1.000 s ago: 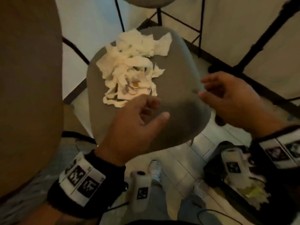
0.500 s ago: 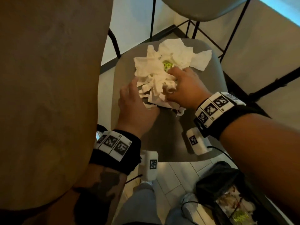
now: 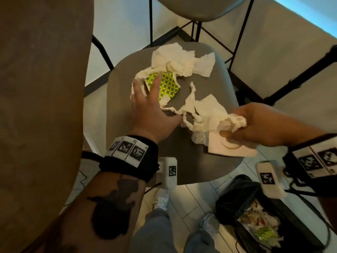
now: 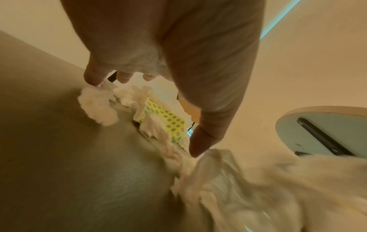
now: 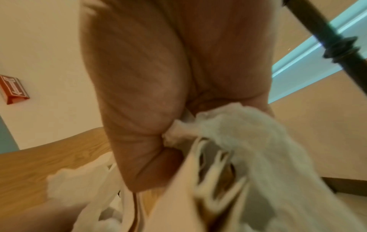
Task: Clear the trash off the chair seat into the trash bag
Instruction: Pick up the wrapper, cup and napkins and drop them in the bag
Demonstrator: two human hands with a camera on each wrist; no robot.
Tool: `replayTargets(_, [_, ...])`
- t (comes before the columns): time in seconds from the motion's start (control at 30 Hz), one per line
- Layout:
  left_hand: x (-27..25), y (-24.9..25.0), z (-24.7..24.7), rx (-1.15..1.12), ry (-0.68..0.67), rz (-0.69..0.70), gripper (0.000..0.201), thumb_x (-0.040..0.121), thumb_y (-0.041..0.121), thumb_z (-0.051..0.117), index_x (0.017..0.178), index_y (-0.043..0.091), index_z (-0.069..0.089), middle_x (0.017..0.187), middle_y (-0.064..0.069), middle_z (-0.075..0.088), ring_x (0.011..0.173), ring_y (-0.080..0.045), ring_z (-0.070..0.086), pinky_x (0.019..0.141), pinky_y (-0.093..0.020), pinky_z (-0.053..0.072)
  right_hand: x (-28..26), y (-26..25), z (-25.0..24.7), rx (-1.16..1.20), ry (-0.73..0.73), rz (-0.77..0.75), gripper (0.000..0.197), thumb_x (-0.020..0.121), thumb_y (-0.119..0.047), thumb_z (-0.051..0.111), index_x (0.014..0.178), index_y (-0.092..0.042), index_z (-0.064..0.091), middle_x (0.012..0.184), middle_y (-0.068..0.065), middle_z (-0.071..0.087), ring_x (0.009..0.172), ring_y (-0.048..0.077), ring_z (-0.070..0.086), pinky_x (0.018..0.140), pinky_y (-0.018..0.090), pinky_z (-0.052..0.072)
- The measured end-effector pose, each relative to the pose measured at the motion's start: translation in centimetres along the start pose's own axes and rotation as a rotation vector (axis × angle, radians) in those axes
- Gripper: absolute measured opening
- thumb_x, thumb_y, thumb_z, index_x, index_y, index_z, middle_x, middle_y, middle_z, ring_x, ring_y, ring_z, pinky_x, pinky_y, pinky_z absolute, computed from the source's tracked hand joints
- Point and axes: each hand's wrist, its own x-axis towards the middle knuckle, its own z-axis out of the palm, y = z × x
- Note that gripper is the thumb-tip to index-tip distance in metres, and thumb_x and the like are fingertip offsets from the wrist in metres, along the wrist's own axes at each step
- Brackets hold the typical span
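The grey chair seat (image 3: 206,161) carries crumpled white tissue (image 3: 182,60) at its far edge and a green-dotted yellow wrapper (image 3: 168,84) in the middle. My left hand (image 3: 151,105) lies flat with spread fingers on the wrapper and the tissue around it; the left wrist view shows the same wrapper (image 4: 168,122) below my fingertips (image 4: 93,78). My right hand (image 3: 255,125) grips a bunch of torn tissue (image 3: 209,115) and a stained paper napkin (image 3: 231,148) at the seat's right front edge; in the right wrist view that tissue (image 5: 238,149) fills my fist (image 5: 151,141).
A black trash bag (image 3: 237,194) with trash inside stands open on the tiled floor at the lower right, below my right wrist. A brown chair back (image 3: 42,106) fills the left side. Another chair (image 3: 197,8) and black metal legs (image 3: 300,75) stand behind.
My right hand has pulled a bunch of tissue and a napkin from the pile toward the seat's right front edge. The dotted wrapper is now uncovered, and my left hand lies spread on it.
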Motion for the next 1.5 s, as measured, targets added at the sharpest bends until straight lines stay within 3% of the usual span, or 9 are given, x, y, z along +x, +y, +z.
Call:
replayTargets(0.27, [5.6,2.9,0.2,-0.024,0.032,-0.161,0.125,0.067,0.057,0.089,0.159,0.053,0.004,0.172,-0.014,-0.018,0.158,-0.048,-0.002,0.125,-0.060,0.017,-2.2,2.7,1.8,0.029,-0.022,0.021,0.012,0.083,-0.026,0.079,0.084,-0.034,0.070,0.081,-0.031,0.068,0.073,-0.014,0.063,0.066,0.018,0.044])
replayTargets(0.47, [6.2,2.8,1.0,0.103,-0.035,-0.214,0.087,0.070,0.058,0.084,0.144,0.046,0.041,0.158,-0.011,0.031,0.148,-0.042,0.028,0.117,-0.056,0.033,-2.6,3.7,3.1,0.068,-0.022,0.000,0.020,0.081,-0.020,0.079,0.087,-0.036,0.068,0.087,-0.034,0.066,0.080,-0.012,0.064,0.066,0.014,0.043])
replayTargets(0.67, [5.1,3.5,0.4,0.037,-0.045,-0.275,0.090,0.061,0.052,0.082,0.140,0.030,0.044,0.138,-0.010,0.045,0.130,-0.042,0.047,0.101,-0.052,0.048,-2.9,3.7,3.1,0.093,0.003,-0.017,0.019,0.081,-0.020,0.080,0.086,-0.034,0.069,0.086,-0.031,0.067,0.078,-0.011,0.064,0.065,0.012,0.042])
replayTargets(0.83, [2.6,4.0,-1.2,-0.069,0.024,-0.257,0.078,0.060,0.059,0.076,0.126,0.028,0.047,0.119,-0.004,0.049,0.116,-0.035,0.056,0.096,-0.051,0.053,-3.5,3.5,2.7,0.130,0.049,-0.011,0.018,0.078,-0.017,0.081,0.089,-0.029,0.072,0.080,-0.007,0.073,0.079,-0.002,0.067,0.072,0.022,0.053])
replayTargets(0.97, [0.2,4.8,-2.9,-0.159,0.093,-0.179,0.064,0.063,0.057,0.080,0.111,0.033,0.044,0.120,-0.002,0.055,0.109,-0.028,0.059,0.089,-0.046,0.054,-4.4,2.9,2.2,0.138,0.098,-0.036,0.019,0.078,-0.016,0.081,0.088,-0.028,0.071,0.079,-0.006,0.071,0.080,-0.003,0.066,0.069,0.018,0.047])
replayTargets(1.1, [-1.6,5.9,-4.4,-0.257,0.181,-0.088,0.065,0.062,0.054,0.083,0.112,0.036,0.046,0.122,0.000,0.058,0.106,-0.022,0.059,0.089,-0.043,0.054,-5.5,2.3,1.4,0.184,0.198,-0.076,0.018,0.078,-0.017,0.080,0.083,-0.030,0.069,0.078,-0.007,0.071,0.075,0.000,0.067,0.065,0.018,0.045])
replayTargets(1.2, [-2.2,6.2,-4.9,-0.304,0.222,-0.030,0.060,0.068,0.048,0.084,0.110,0.035,0.044,0.119,0.002,0.059,0.099,-0.015,0.058,0.080,-0.029,0.051,-6.0,2.0,1.2,0.233,0.248,-0.089,0.021,0.079,-0.019,0.079,0.081,-0.035,0.067,0.080,-0.026,0.070,0.076,-0.007,0.065,0.066,0.018,0.043])
replayTargets(1.3, [-2.9,6.0,-4.9,-0.346,0.214,-0.020,0.055,0.073,0.042,0.086,0.109,0.033,0.045,0.112,0.007,0.057,0.084,-0.001,0.054,0.066,-0.016,0.040,-5.9,2.1,1.7,0.258,0.272,-0.078,0.016,0.081,-0.018,0.078,0.089,-0.030,0.070,0.081,-0.016,0.071,0.081,-0.007,0.064,0.069,0.017,0.044])
replayTargets(1.5, [-4.6,5.7,-4.6,-0.368,0.221,-0.003,0.057,0.072,0.039,0.087,0.113,0.032,0.048,0.116,0.006,0.060,0.090,-0.005,0.058,0.070,-0.015,0.042,-6.2,2.5,2.5,0.317,0.333,-0.052,0.016,0.084,-0.022,0.077,0.098,-0.027,0.071,0.090,-0.010,0.072,0.086,-0.001,0.066,0.071,0.017,0.045])
